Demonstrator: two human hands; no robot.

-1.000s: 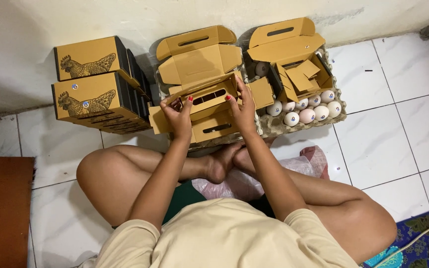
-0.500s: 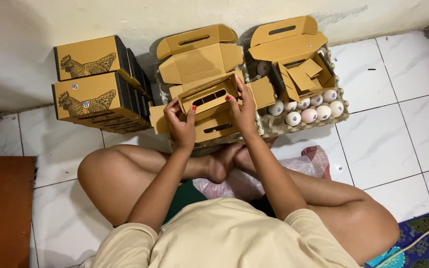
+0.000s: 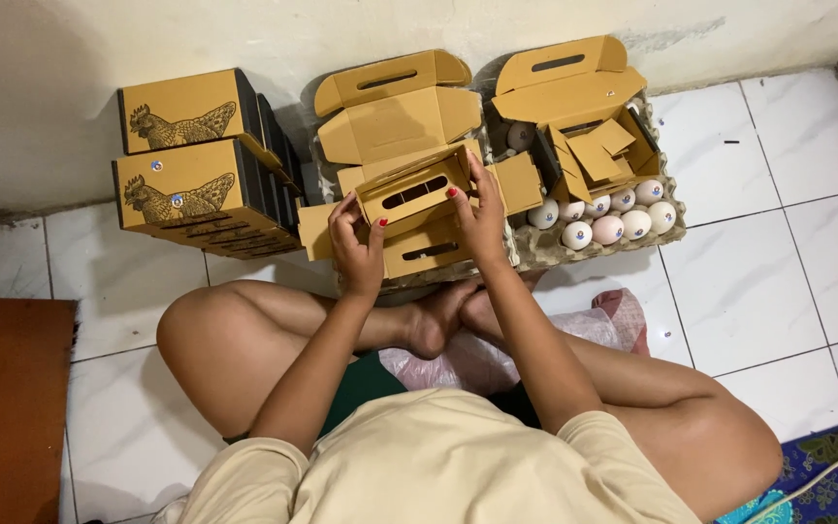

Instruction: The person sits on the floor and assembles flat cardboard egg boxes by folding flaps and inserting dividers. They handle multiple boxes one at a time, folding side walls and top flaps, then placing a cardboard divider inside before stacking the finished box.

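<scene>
White floor tiles [image 3: 778,165] and a scuffed pale wall frame our view as we sit cross-legged on the floor; our two hands work at twelve o'clock, directly ahead of our knees. Our left hand [image 3: 359,247] pinches the near-left edge of a slotted cardboard flap [image 3: 414,189], fingers curled and gripping; our right hand [image 3: 482,218] presses flat-fingered against the flap's right end, grasping it too. The flap belongs to an open brown carton [image 3: 395,126], which rests on the floor against the wall, touching a grey pulp egg tray [image 3: 535,254] at its right.

We count four cartons in all: two closed ones printed with a rooster, stacked at ten o'clock [image 3: 191,175]; the open one in our hands; and a second open carton [image 3: 574,107] at one o'clock, sitting on the tray. Loose eggs [image 3: 605,229] lie in the tray beside it; we make out about nine, though some may be hidden under the cardboard. A pink-and-white plastic bag [image 3: 535,340] lies by our feet.

We judge the risk plain: a hard shove on the flap could tear its slots or crease the fold; a sliding carton could knock the tray and crack the eggs just beside it.
</scene>
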